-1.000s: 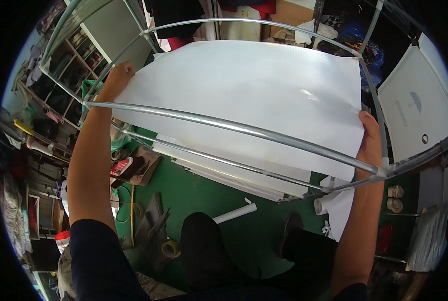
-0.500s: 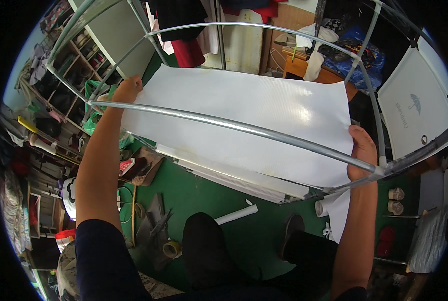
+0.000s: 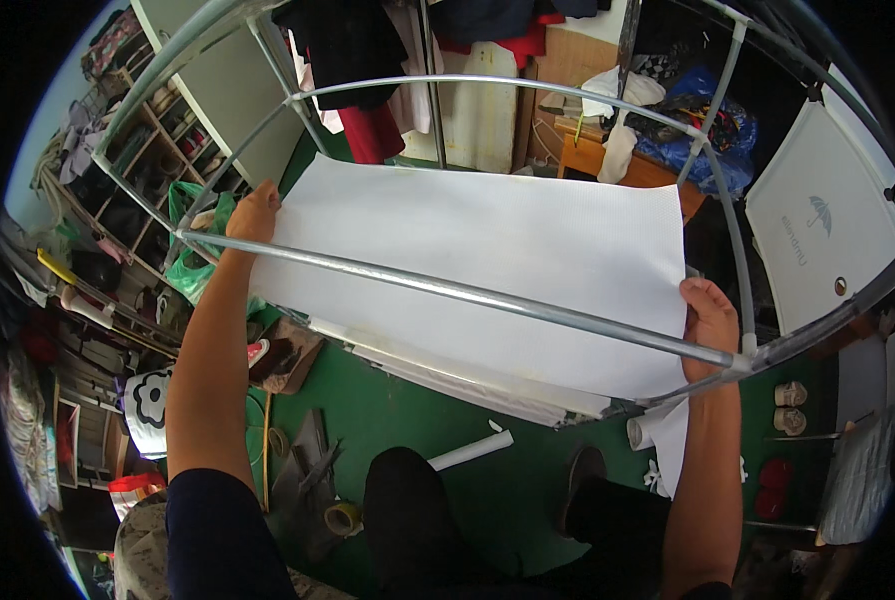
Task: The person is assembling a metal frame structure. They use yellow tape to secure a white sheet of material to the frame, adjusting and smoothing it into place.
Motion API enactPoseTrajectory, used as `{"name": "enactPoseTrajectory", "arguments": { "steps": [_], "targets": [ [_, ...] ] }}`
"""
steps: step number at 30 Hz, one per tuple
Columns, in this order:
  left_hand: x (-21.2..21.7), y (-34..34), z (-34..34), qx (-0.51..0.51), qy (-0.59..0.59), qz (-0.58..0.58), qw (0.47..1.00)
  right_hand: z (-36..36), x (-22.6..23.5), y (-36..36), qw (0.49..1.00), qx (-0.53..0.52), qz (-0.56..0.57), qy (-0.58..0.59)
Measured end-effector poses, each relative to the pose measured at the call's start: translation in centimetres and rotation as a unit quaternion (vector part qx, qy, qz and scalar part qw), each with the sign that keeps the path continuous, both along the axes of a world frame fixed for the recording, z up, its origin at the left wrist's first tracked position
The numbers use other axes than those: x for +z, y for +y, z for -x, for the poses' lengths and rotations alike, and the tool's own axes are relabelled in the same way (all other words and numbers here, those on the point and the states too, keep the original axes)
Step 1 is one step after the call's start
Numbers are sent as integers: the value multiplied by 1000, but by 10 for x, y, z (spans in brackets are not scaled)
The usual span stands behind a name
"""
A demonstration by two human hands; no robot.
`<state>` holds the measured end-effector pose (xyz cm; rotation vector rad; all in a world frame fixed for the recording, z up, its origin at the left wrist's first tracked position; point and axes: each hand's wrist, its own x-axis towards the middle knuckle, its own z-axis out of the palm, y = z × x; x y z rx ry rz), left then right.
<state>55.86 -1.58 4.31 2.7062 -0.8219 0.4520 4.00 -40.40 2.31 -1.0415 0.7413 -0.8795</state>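
A large white sheet point(image 3: 487, 235) is stretched between my two hands, inside a frame of grey metal tubes point(image 3: 437, 284). My left hand point(image 3: 254, 213) is closed on the sheet's left edge, just beyond the front tube. At the opposite edge, my right hand point(image 3: 709, 318) pinches the sheet with the thumb on top, close to the frame's right corner joint. Both forearms pass under or beside the front tube; their exact contact with it I cannot tell. Along the sheet's near side runs a pale, whitish ledge point(image 3: 447, 375).
On the green floor point(image 3: 387, 410) lie a white roll point(image 3: 472, 450), a tape roll point(image 3: 342, 517) and dark scraps point(image 3: 307, 460). Shelves of shoes point(image 3: 172, 130) stand left. Hanging clothes point(image 3: 352, 60) and an orange table point(image 3: 607, 160) are behind; a white panel point(image 3: 817, 200) stands right.
The sheet, the frame and both hands sit slightly lower in the picture, as the view has tilted. Bright glints on the sheet have faded. Both hands keep their grip.
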Motion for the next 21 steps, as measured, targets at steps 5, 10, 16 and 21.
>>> {"name": "enactPoseTrajectory", "arguments": {
  "steps": [5,10,16,21],
  "targets": [
    [6,2,2,21,-22,42,999,1,1,-1,1000,6,9,0],
    [10,-3,12,24,-50,75,996,2,-4,-6,1000,0,16,-21],
    [20,-5,21,46,-44,91,994,-3,7,4,998,9,15,-57],
    [23,-1,21,13,-50,115,992,-1,3,-1,998,-10,14,-56]
  ]
}}
